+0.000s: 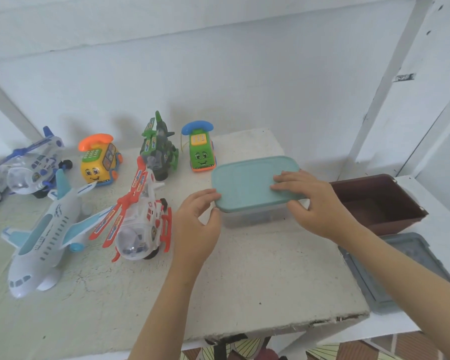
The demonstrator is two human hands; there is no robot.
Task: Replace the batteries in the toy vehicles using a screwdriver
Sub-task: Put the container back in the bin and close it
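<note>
A clear plastic box with a teal lid (247,183) stands on the white table (257,281). My left hand (196,224) pinches the lid's near-left corner. My right hand (315,203) lies across the lid's right side, fingers flat on top and thumb at its front edge. Several toys stand to the left: a red-and-white helicopter (140,219), a white-and-blue airplane (44,237), a green helicopter (159,152), a yellow phone car (99,162), a green phone car (202,152) and a blue helicopter (29,167). No screwdriver or batteries show.
A brown open bin (379,201) sits to the right of the box on a lower white surface. A grey lid or tray (400,268) lies in front of it, partly under my right forearm. A white wall rises close behind the toys. The table's front edge is chipped.
</note>
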